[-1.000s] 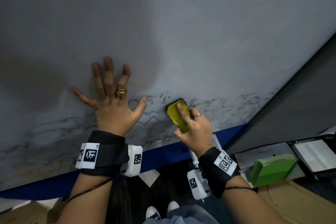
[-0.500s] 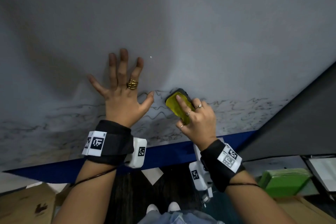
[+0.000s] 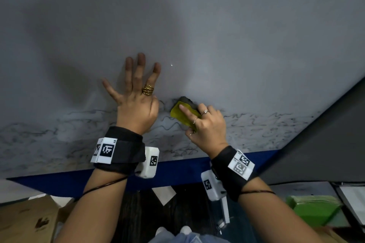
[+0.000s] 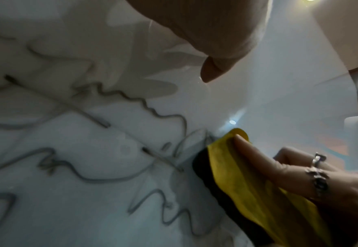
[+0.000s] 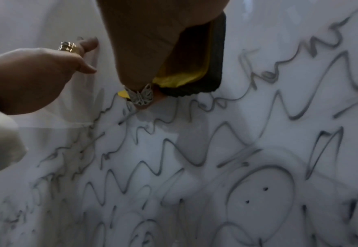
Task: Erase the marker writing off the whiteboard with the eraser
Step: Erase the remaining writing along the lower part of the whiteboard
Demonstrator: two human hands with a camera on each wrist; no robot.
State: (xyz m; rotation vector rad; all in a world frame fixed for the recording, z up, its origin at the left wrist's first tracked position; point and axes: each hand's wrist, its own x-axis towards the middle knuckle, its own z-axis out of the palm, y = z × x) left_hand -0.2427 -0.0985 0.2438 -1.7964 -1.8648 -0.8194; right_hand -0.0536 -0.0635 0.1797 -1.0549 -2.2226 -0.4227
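The whiteboard [image 3: 207, 25] fills the head view; its upper part is wiped, its lower band carries grey marker scribbles [image 3: 266, 126]. My right hand [image 3: 205, 122] grips a yellow-topped, black-based eraser [image 3: 183, 111] and presses it on the board at the top edge of the writing. The eraser [image 4: 237, 180] shows beside squiggles [image 4: 89, 175] in the left wrist view, and the eraser [image 5: 203, 63] again in the right wrist view above dense writing [image 5: 195, 167]. My left hand [image 3: 136, 94] lies flat on the board with fingers spread, just left of the eraser.
A blue strip [image 3: 177, 169] runs along the board's bottom edge. A dark panel [image 3: 324, 144] stands to the right. Below lie cardboard [image 3: 25, 221], a green stack [image 3: 314, 209] and papers [image 3: 353, 199]. White shoes [image 3: 171, 231] show on the dark floor.
The right hand has slid the eraser up and slightly right along the top of the writing. The left hand has shifted up and right on the board, staying flat.
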